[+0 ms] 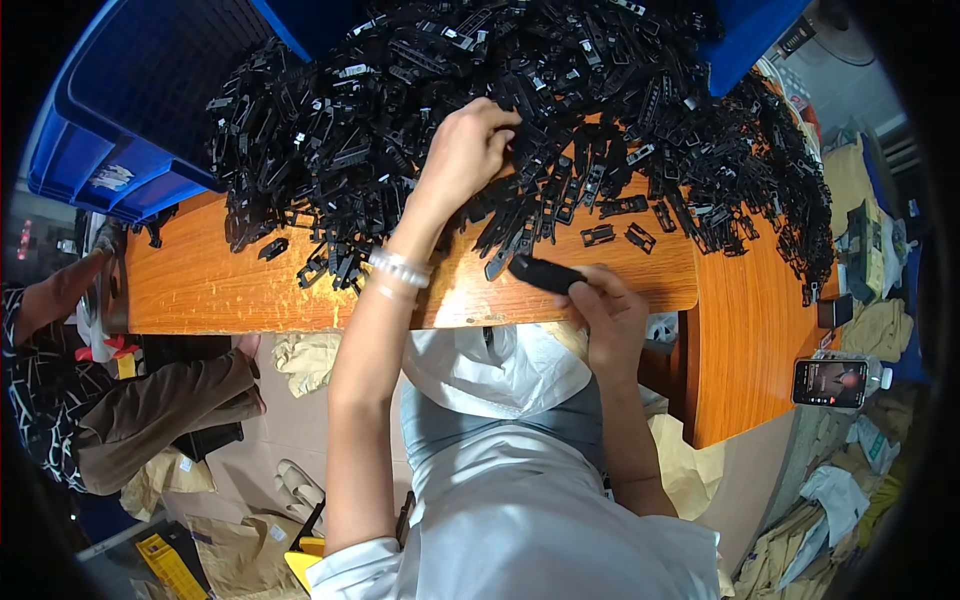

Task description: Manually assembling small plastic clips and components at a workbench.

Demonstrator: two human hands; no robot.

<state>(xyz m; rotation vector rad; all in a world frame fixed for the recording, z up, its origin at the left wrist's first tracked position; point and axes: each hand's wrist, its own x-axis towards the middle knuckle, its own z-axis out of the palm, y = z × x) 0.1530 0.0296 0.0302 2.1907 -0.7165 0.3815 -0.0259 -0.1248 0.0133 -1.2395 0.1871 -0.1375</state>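
Observation:
A large heap of small black plastic parts [400, 90] covers the far side of the wooden table [220, 290]. My left hand [470, 145] reaches into its near edge, with fingers curled down among the parts. Whether a part is between those fingertips is hidden. Nearer to me, my right hand [612, 312] grips a long black plastic part [545, 273] by its right end, just above the table's front edge. Beside that part's tip, a few loose black clip-like pieces [597, 235] lie on the wood. On my lap sits an open white bag [500, 370].
A blue plastic crate [130, 110] stands at the far left, and another blue panel [755, 40] borders the heap at right. A phone [830, 383] stands on the right side of the table. At left, another person's arm [60, 295] rests near the table; brown bags [235, 550] lie below.

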